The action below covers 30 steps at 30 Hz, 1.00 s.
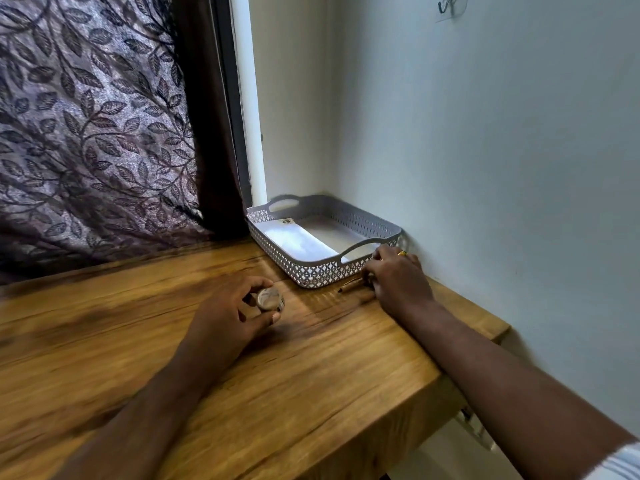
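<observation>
You are holding a small round jar [270, 299] in your left hand [225, 313], fingers and thumb curling round its sides, with its pale lid facing up. The jar is sitting low over the wooden table [311, 368], near the middle and just short of the basket. To the right of it, a thin brown stick [349, 285] is lying on the table. Its far end is running under the fingers of your right hand [398, 282]. That hand is lying palm down with its fingers bent. You cannot tell whether it is pinching the stick or only covering it.

Your right fingertips are also touching the near right corner of a white lattice basket [311, 273], which is standing in the far corner against the wall [485, 150]. A white sheet [298, 240] is lying inside the basket. The basket's near wall is standing between the jar and the space inside. A leaf-patterned curtain [93, 133] is hanging at the far left, its hem reaching the table's far edge. A small hook [446, 5] is sticking to the wall high up.
</observation>
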Available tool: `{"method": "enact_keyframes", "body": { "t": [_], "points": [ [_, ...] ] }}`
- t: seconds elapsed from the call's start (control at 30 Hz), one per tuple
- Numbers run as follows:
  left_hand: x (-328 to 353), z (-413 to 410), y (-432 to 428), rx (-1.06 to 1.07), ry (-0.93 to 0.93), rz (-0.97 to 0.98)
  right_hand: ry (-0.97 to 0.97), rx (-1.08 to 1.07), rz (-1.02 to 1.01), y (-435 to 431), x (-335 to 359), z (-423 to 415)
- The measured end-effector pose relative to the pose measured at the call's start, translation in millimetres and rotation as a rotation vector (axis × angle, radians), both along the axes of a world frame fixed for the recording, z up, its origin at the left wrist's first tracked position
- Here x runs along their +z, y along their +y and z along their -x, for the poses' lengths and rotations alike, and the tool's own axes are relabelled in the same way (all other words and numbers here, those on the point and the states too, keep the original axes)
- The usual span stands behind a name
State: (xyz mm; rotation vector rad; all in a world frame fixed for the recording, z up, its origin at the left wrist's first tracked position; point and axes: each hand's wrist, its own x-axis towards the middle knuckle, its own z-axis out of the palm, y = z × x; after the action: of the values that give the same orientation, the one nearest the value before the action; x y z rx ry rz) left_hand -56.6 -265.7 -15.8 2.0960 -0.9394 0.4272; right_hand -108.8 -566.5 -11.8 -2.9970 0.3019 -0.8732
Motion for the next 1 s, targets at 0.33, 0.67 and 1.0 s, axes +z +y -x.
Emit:
{"method": "enact_keyframes", "body": {
  "t": [0.33, 0.67, 1.0],
  "points": [
    [-7, -6, -9, -0.021, -0.041, -0.047, -0.017, -0.035, -0.002, -8, -2, -16],
    [-4, 7, -20, -0.091, -0.037, -0.02, -0.059, 0.272, -0.246, 12, -2, 7],
    [-3, 9, -28, -0.175, -0.055, -0.046, 0.088, 0.675, -0.44, 66, -1, 25]
  ]
}}
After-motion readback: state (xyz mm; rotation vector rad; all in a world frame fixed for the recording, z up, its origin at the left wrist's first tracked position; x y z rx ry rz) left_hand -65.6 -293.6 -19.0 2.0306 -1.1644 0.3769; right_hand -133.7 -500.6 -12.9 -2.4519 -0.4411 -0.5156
